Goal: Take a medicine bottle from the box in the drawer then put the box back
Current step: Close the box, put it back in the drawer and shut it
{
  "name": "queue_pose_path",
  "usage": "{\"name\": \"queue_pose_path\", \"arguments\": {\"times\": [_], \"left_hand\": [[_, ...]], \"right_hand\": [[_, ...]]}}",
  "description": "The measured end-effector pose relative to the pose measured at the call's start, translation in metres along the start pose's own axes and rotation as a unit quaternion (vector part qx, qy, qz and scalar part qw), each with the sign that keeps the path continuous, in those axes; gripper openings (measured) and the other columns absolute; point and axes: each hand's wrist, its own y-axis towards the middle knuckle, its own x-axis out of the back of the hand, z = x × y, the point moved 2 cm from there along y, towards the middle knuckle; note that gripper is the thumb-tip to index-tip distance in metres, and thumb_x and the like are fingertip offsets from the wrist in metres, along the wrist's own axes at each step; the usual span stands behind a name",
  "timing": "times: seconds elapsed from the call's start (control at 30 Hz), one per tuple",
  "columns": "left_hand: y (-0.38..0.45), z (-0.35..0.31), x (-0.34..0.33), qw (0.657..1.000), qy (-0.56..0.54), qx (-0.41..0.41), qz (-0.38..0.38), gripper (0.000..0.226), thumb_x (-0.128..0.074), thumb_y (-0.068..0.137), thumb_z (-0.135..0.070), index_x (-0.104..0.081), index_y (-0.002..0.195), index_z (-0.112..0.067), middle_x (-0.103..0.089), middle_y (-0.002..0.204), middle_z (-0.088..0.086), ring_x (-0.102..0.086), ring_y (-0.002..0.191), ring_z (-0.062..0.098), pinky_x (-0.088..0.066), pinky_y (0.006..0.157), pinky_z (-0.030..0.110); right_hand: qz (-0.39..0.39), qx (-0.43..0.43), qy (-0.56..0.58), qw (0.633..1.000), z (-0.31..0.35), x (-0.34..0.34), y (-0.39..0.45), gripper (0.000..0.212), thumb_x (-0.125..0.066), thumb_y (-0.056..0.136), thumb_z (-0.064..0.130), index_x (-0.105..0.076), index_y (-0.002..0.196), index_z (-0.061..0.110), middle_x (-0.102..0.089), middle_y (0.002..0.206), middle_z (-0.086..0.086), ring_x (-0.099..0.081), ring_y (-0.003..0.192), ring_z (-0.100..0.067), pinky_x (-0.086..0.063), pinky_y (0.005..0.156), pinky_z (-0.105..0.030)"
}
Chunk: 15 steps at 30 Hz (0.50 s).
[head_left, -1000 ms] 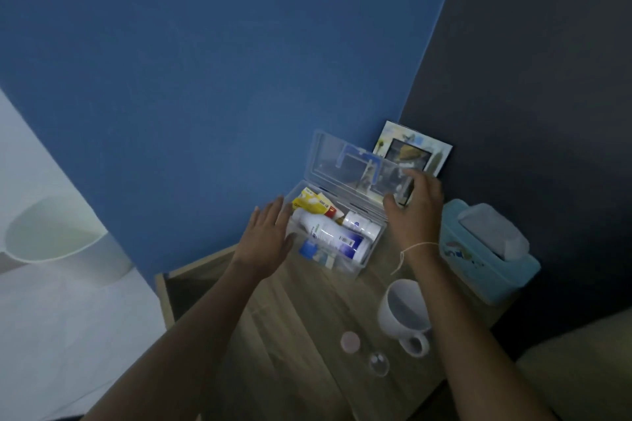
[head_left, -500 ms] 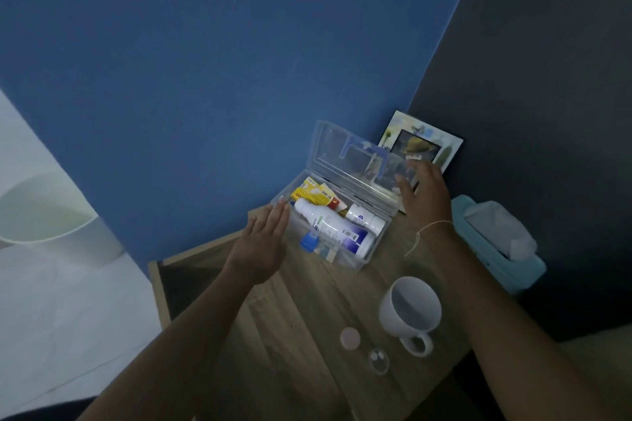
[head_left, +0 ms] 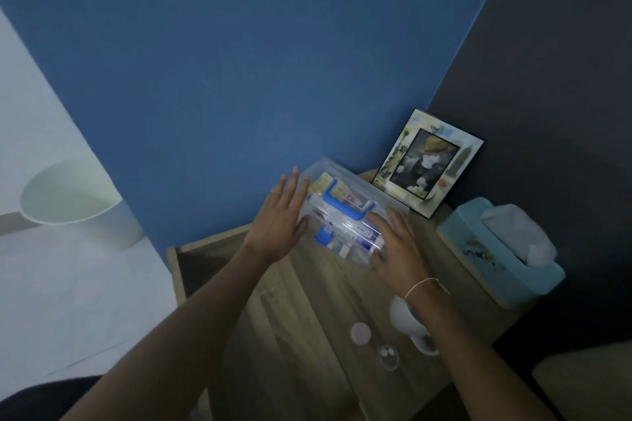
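Observation:
The clear plastic box [head_left: 337,178] with a blue handle [head_left: 345,212] stands at the back of the wooden nightstand [head_left: 307,335], its lid down. Through the lid I see a white bottle with a blue label [head_left: 355,234] lying among other packets. My left hand [head_left: 278,225] is flat and spread against the box's left side. My right hand [head_left: 400,249] lies on the box's right front corner, fingers spread on the lid and thumb at the front wall. The open drawer [head_left: 201,263] shows as a dark gap at the nightstand's left.
A picture frame [head_left: 427,164] leans in the corner behind the box. A light-blue tissue box [head_left: 496,249] stands at the right. A white mug [head_left: 407,321] is under my right forearm. A small pink-topped item [head_left: 360,333] and a clear round one [head_left: 389,356] lie in front. A white bin [head_left: 78,205] stands on the floor.
The box's lid, upright before, has come down shut. My right hand moved from the raised lid down onto the box's right front corner. My left hand stayed at the left side.

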Motion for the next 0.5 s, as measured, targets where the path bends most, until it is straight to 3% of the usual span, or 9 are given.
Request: {"name": "queue_pose_path", "arguments": {"times": [0.1,0.23,0.5], "left_hand": [[0.009,-0.001,0.0,0.998,0.023,0.002,0.059,0.071,-0.045,0.095,-0.04,-0.002,0.15,-0.025,0.004,0.161,0.005,-0.001,0.147,0.033,-0.016,0.119,0.048],[0.011,-0.001,-0.008,0.993,0.046,0.01,0.108,0.072,-0.044,0.093,-0.048,-0.003,0.149,-0.031,0.003,0.162,0.001,0.003,0.147,0.032,-0.012,0.118,0.051],[-0.002,-0.001,-0.02,0.998,0.022,0.008,0.059,0.078,-0.058,0.089,-0.04,-0.011,0.149,-0.026,-0.009,0.159,0.011,0.001,0.147,0.036,-0.019,0.116,0.05]], "right_hand": [[0.03,0.002,0.015,0.999,-0.004,0.002,-0.001,0.07,-0.062,0.081,0.004,-0.037,0.143,0.026,-0.021,0.16,-0.008,-0.01,0.149,-0.029,-0.03,0.116,-0.049],[0.047,0.018,0.023,0.998,-0.001,0.002,-0.004,0.061,-0.067,0.083,0.012,-0.044,0.138,0.024,-0.022,0.159,-0.005,-0.009,0.149,-0.028,-0.033,0.113,-0.044],[0.035,0.01,0.029,0.999,0.004,0.006,0.002,0.046,-0.063,0.087,0.003,-0.053,0.13,0.016,-0.03,0.155,-0.009,-0.015,0.148,-0.028,-0.029,0.113,-0.038]]}}
